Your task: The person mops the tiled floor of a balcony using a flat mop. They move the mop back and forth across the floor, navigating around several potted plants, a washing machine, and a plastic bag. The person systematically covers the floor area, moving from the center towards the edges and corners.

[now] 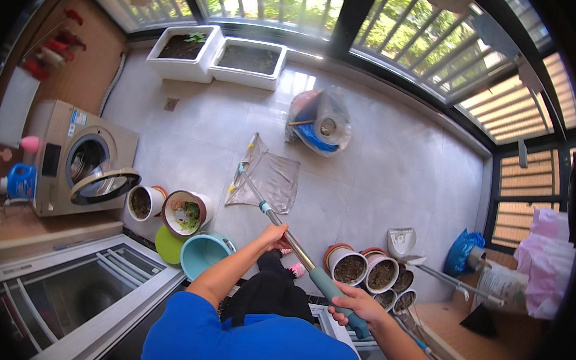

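My left hand [273, 236] is closed around the metal pole of a mop [299, 250], a little below its teal collar. Nearer my body, my right hand [357, 306] grips the teal sleeve at the top end of the handle. The mop slants away to the far left, down to the tiled floor. At its lower end a thin, wrinkled grey cloth [275, 179] lies spread out, with small yellow tabs along its left edge. Just beyond the cloth stands a plastic-wrapped bundle [321, 122] with a roll and something blue inside.
Two white planter boxes [244, 80] stand by the windows. At left, a washing machine [51, 167] has its door open. Potted plants [194, 209] and a light-blue bucket [201, 255] are near my left arm. Right of my feet are several soil-filled pots [355, 256] and a dustpan [402, 241].
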`<state>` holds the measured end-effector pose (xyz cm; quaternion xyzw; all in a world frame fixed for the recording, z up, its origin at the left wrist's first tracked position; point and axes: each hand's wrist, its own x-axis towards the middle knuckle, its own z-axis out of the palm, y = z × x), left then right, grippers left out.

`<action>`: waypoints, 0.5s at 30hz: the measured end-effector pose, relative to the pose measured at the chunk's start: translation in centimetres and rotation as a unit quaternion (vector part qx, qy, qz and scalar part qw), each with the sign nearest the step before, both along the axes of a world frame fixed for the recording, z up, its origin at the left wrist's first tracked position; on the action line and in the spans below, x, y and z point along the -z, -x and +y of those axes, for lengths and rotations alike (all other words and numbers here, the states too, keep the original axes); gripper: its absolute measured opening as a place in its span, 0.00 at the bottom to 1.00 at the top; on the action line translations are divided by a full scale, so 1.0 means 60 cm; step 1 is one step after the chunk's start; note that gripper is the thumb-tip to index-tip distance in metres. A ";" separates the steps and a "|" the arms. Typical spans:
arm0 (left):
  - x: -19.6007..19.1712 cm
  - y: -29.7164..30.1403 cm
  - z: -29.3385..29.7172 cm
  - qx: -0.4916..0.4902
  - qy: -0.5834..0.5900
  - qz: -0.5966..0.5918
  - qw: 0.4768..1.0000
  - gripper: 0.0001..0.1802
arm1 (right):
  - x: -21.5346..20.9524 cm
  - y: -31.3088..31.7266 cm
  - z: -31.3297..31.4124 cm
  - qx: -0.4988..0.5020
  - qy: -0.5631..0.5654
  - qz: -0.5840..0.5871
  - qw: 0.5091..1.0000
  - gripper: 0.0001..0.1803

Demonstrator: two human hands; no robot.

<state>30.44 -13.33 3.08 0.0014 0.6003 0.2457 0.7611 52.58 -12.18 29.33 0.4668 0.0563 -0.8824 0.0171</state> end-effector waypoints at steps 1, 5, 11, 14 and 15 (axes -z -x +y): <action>0.001 0.013 -0.001 -0.005 -0.002 0.006 1.000 0.18 | 0.005 0.008 0.001 -0.005 -0.003 0.008 1.000 0.30; -0.012 0.069 0.001 -0.020 -0.022 0.045 0.999 0.16 | 0.016 0.051 0.006 -0.027 -0.014 0.029 0.999 0.28; 0.046 0.195 -0.002 -0.141 -0.018 0.128 0.982 0.20 | 0.127 0.137 0.021 -0.067 -0.051 0.091 0.992 0.29; 0.113 0.246 0.023 -0.232 0.043 0.137 0.962 0.17 | 0.239 0.196 0.018 0.025 0.062 0.097 0.993 0.30; 0.130 0.251 0.033 -0.270 0.069 0.139 0.950 0.17 | 0.263 0.226 0.017 0.059 0.095 0.071 0.991 0.30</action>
